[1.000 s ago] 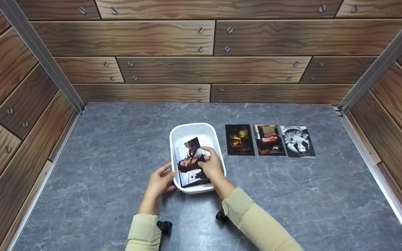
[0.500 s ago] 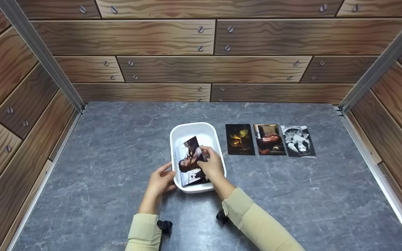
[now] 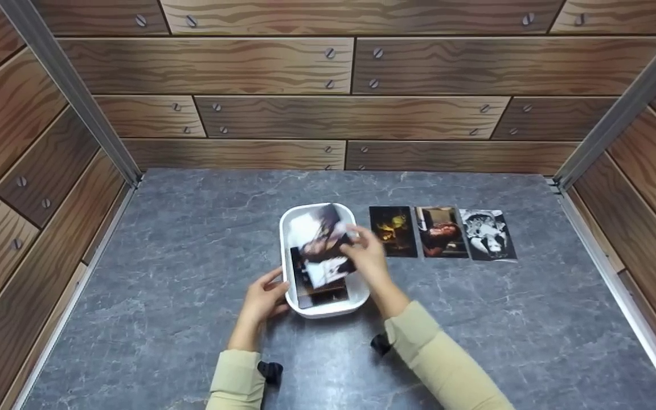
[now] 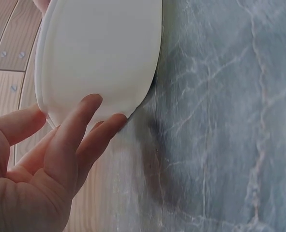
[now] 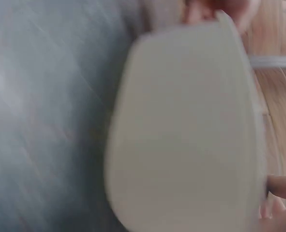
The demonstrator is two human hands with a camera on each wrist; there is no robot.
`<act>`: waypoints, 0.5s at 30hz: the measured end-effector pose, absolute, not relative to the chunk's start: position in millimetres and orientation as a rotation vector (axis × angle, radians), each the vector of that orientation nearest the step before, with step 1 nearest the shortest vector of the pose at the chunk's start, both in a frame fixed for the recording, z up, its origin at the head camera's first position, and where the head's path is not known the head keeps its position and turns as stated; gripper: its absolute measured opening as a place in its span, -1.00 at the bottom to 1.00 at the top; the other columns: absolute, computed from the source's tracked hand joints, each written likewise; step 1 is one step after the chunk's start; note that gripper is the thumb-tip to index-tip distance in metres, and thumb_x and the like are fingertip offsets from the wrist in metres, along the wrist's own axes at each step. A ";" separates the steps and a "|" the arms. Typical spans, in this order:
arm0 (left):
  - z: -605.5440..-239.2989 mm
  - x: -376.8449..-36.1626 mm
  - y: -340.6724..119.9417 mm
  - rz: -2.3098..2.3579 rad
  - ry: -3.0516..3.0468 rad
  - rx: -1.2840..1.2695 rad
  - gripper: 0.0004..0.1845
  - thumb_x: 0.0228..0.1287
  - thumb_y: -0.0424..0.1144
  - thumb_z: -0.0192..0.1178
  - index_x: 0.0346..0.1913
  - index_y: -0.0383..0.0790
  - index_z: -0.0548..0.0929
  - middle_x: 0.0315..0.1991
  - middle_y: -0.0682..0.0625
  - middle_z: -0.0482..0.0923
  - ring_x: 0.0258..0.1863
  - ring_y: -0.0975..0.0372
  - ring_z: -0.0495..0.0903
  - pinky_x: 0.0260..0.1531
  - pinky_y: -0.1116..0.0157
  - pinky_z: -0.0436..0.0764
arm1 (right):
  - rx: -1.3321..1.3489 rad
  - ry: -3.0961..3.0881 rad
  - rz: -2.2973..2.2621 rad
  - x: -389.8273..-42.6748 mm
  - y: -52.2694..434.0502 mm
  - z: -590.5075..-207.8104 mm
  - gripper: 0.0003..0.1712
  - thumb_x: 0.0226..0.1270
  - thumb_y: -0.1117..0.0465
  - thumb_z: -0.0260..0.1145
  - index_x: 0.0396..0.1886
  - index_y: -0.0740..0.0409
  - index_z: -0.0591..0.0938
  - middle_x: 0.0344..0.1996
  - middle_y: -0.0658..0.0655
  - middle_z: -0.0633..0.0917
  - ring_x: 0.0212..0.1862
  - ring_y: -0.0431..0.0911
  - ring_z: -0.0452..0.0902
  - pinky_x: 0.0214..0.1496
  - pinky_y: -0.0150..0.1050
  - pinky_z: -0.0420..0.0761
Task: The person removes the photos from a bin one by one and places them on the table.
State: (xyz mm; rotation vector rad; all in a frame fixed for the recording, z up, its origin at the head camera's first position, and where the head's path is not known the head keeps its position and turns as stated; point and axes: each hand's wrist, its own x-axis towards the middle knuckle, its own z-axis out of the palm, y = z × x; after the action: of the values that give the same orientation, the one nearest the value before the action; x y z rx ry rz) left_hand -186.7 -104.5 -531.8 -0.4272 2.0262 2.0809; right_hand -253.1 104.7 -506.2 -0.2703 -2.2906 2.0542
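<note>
Here's the right hand (image 3: pixel 369 256) pinching a photo (image 3: pixel 323 245) above the white tub (image 3: pixel 333 311) (left hand (image 3: pixel 261 297) braced alongside, fingers loosely straight), apparently the lifting-out step, and the next move likely calls for clearing the rim flat!

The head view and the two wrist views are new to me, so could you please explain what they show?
There is no machine here, just a person's bare hands. The head camera looks forward and down; each wrist camera shows a white tub from outside, though the right one is blurred. The tub stands on a grey marbled surface, with three photo prints in a row to its right. The left hand holds the tub's side. The right hand pinches a motion-blurred print above the tub, where at least one more print lies.
</note>
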 end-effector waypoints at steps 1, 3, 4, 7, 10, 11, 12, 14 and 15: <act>-531.7 -187.3 -104.5 2.077 2.033 -0.431 -0.47 0.35 -0.40 0.13 0.36 -0.39 0.34 0.11 -0.46 0.50 -0.20 0.09 0.67 -0.29 0.15 0.75 | -0.294 -2.251 2.083 -256.3 112.0 -502.2 -0.48 0.10 0.53 0.32 0.13 0.30 0.56 -0.18 0.25 0.64 -0.15 -0.11 0.52 -0.22 -0.45 0.56; -531.5 -188.4 -104.5 2.068 2.045 -0.442 -0.47 0.35 -0.39 0.14 0.36 -0.38 0.35 0.11 -0.44 0.51 -0.19 0.09 0.67 -0.30 0.15 0.75 | -0.327 -2.142 2.148 -264.1 129.6 -496.1 -0.47 0.12 0.55 0.29 0.15 0.35 0.53 -0.21 0.18 0.63 -0.17 -0.16 0.50 -0.22 -0.47 0.55; -531.2 -188.9 -104.5 2.068 2.045 -0.447 -0.47 0.35 -0.39 0.14 0.36 -0.38 0.35 0.11 -0.44 0.51 -0.19 0.09 0.67 -0.30 0.16 0.75 | -0.341 -2.088 2.174 -268.1 139.8 -493.9 -0.48 0.12 0.56 0.28 0.15 0.38 0.51 -0.24 0.12 0.63 -0.20 -0.19 0.49 -0.22 -0.47 0.54; -530.8 -189.3 -104.7 2.049 2.055 -0.460 -0.47 0.35 -0.39 0.14 0.36 -0.37 0.36 0.12 -0.44 0.51 -0.19 0.11 0.67 -0.32 0.18 0.75 | -0.385 -1.977 2.184 -279.5 175.8 -491.0 -0.48 0.15 0.59 0.24 0.16 0.46 0.46 -0.35 -0.06 0.62 -0.31 -0.30 0.48 -0.24 -0.51 0.53; -529.9 -189.1 -105.2 2.050 2.053 -0.463 -0.47 0.35 -0.40 0.14 0.36 -0.38 0.35 0.13 -0.45 0.49 -0.20 0.11 0.66 -0.33 0.20 0.75 | -0.472 -1.929 2.127 -289.3 217.3 -489.2 -0.50 0.15 0.58 0.26 0.14 0.46 0.47 -0.41 -0.21 0.59 -0.36 -0.36 0.48 -0.22 -0.55 0.52; -529.5 -189.1 -105.3 2.055 2.049 -0.459 -0.47 0.35 -0.40 0.13 0.36 -0.38 0.35 0.14 -0.46 0.48 -0.20 0.12 0.66 -0.33 0.20 0.75 | -0.511 -1.930 2.097 -291.7 232.0 -488.6 -0.51 0.16 0.56 0.27 0.14 0.43 0.49 -0.42 -0.22 0.56 -0.36 -0.37 0.47 -0.23 -0.56 0.52; -529.0 -189.3 -105.4 2.064 2.042 -0.455 -0.47 0.35 -0.41 0.13 0.36 -0.38 0.35 0.15 -0.47 0.47 -0.20 0.11 0.66 -0.33 0.20 0.75 | -0.546 -1.916 2.082 -294.2 247.1 -488.2 -0.53 0.16 0.55 0.28 0.11 0.39 0.51 -0.42 -0.23 0.55 -0.37 -0.37 0.47 -0.24 -0.56 0.52; -528.3 -190.0 -105.8 2.084 2.023 -0.449 -0.47 0.35 -0.41 0.12 0.36 -0.39 0.34 0.17 -0.48 0.44 -0.19 0.10 0.66 -0.32 0.21 0.75 | -0.669 -1.893 2.067 -296.4 277.5 -484.7 -0.60 0.17 0.49 0.31 0.04 0.23 0.57 -0.44 -0.22 0.55 -0.38 -0.35 0.45 -0.31 -0.51 0.53; -528.2 -190.3 -106.0 2.093 2.012 -0.448 -0.47 0.35 -0.41 0.12 0.36 -0.38 0.34 0.18 -0.48 0.43 -0.18 0.10 0.66 -0.31 0.21 0.75 | -0.714 -1.869 2.064 -296.7 292.6 -484.0 -0.63 0.18 0.47 0.32 -0.01 0.17 0.59 -0.43 -0.21 0.54 -0.39 -0.35 0.45 -0.34 -0.52 0.53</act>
State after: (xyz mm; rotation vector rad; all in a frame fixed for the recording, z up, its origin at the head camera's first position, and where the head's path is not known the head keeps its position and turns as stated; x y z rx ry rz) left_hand -190.3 -106.0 -528.2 -0.4483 2.0123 2.0927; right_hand -296.7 292.6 -484.0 -0.7144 -1.8685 2.0642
